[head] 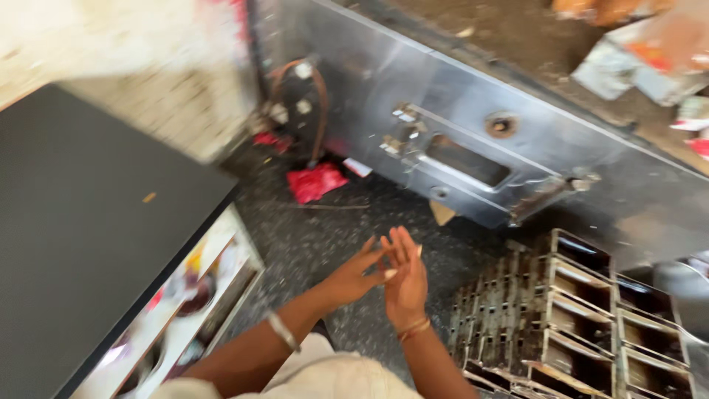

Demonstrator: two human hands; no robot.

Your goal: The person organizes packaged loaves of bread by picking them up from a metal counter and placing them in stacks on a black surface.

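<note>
Both hands are held out in front of the body over the dark speckled floor (310,236), palms brought together with the fingers spread. The left hand (354,275) touches the right hand (405,277) at the fingertips, and each grip is wide and holds nothing. A metal bangle sits on the left wrist and thinner bands on the right. Nearest to the hands, just to their right and lower, is a stack of rectangular metal baking tins (569,310), joined in rows and dark inside. Beyond the hands stands a large steel oven door (458,140) with a long handle and a latch, tilted in the view. A crumpled red wrapper (316,182) lies on the floor near its foot, and a dark-topped bench (88,222) fills the left side. The picture is blurred, so fine detail is uncertain. As a judgement, the risks here are plain: the thin tin edges could cut bare fingers if the stack is grabbed carelessly, the oven's steel may be hot to the touch, and the litter on the floor could cause a slip.
</note>
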